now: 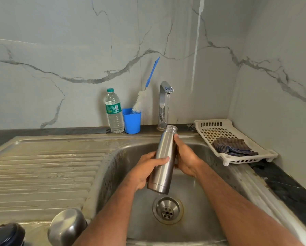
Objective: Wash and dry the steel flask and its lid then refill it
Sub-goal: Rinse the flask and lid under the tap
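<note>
While both hands (145, 172) (185, 159) curl fingers round the flask (163, 161), keep its mouth under the tap (164, 103) stream, over the sink (210, 201) middle.

Both hands hold the steel flask (163, 160) over the sink (207, 189): left hand (146, 172) gripping mid-body, right hand (185, 159) behind; tap (164, 103) water runs into its mouth above the fingers.

I can't read any text here. The only printed surface I see is the green and white label (113, 108) wrapped round the clear plastic water bottle with a green cap (114, 111) by the wall, and its lettering is too small and blurred to make out.
</note>
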Motion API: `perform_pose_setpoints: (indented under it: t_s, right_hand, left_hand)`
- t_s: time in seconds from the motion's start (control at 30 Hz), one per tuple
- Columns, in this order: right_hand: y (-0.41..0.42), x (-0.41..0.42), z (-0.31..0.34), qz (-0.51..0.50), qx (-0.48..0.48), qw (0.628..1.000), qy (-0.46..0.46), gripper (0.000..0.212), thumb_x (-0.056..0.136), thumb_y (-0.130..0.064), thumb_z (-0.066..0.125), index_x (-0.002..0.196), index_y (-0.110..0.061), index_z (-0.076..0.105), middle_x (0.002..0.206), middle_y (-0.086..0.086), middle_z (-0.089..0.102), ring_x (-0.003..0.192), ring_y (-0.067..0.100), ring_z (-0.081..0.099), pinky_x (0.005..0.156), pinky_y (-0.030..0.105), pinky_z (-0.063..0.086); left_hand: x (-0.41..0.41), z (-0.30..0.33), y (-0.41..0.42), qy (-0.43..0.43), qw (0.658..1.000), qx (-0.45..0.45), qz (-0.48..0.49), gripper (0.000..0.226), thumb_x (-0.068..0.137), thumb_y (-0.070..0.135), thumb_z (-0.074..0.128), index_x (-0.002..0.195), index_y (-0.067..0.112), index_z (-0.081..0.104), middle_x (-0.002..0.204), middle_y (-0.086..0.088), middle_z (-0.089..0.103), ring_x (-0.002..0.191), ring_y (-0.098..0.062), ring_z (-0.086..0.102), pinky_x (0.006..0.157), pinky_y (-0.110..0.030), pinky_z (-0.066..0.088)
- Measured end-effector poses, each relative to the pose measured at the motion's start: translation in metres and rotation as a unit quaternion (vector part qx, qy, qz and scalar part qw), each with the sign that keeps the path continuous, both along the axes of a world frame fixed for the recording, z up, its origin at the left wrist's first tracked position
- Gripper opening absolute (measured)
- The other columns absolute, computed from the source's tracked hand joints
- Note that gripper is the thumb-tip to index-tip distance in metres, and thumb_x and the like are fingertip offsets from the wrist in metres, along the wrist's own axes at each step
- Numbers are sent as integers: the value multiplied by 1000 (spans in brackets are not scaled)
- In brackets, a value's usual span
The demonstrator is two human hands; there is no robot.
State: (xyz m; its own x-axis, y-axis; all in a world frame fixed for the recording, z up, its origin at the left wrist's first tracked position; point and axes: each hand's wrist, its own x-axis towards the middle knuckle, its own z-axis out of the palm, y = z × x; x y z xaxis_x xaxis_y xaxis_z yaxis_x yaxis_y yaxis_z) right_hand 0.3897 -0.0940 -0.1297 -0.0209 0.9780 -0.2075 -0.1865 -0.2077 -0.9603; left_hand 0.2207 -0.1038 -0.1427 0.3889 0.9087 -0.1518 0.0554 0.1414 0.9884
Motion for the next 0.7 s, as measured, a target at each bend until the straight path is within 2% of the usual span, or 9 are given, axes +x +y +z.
perform_pose_setpoints:
  t_s: [0.07,0.17,0.2,0.27,0.33,0.43,0.5,0.57,0.7]
  right_hand:
    - [3,-3,7,-38,30,997,59,64,94,-70,49,131,-19,63,120,11,73,114,26,68,104,48,51]
    - [1,-3,16,-50,53,992,100,58,91,-63,61,124,-15,67,115,14,74,110,28,70,100,46,54]
    - [1,-2,17,-53,53,993,95,55,90,-59,65,123,-16,66,116,14,73,111,29,69,100,47,54]
    - [0,0,16,-69,48,994,65,50,87,-52,71,125,-21,61,122,11,69,113,28,66,100,49,53]
    - [1,-1,14,-90,45,995,17,52,87,-47,74,130,-26,56,126,7,65,113,26,63,96,52,53]
    - [2,-8,11,-135,59,988,-48,55,91,-50,69,138,-28,52,126,1,63,111,22,61,94,52,54]
    - [4,-12,11,-138,60,988,-20,53,92,-52,68,136,-28,53,123,1,65,108,21,63,96,51,53]
    - [6,-10,12,-97,45,994,35,54,88,-54,71,131,-25,59,122,7,69,109,25,67,100,51,53]
    - [1,-4,14,13,25,995,92,66,79,-51,79,130,-11,63,120,16,71,111,31,69,101,49,54]
  left_hand:
    - [-6,0,-1,-41,997,-49,-46,56,77,41,80,127,20,68,114,-12,75,108,-28,70,99,-46,54]
    - [-9,-1,-2,-78,992,-62,-80,56,78,39,78,127,16,68,119,-18,72,112,-35,67,106,-53,50]
    - [-7,-1,-1,-56,996,-31,-64,56,77,37,79,127,17,67,118,-15,73,111,-32,68,105,-53,50]
    - [-3,-1,1,54,995,87,-18,62,76,31,83,134,23,62,116,-3,73,107,-20,69,98,-44,55]
    - [-1,-4,5,173,964,200,20,76,76,27,86,144,28,52,122,8,66,108,-10,63,93,-29,52]
    - [0,-8,9,214,945,241,58,82,74,28,87,146,31,47,126,9,62,111,-11,60,97,-31,50]
    - [-2,-7,7,160,971,176,31,73,78,26,84,143,29,52,122,6,67,109,-14,64,99,-37,52]
    - [-5,-5,2,41,997,62,-17,62,80,24,81,137,23,59,116,-3,74,105,-20,69,98,-41,54]
    - [-9,-2,-2,-126,986,-82,-72,63,79,39,75,133,7,62,126,-26,66,111,-40,66,103,-53,50]
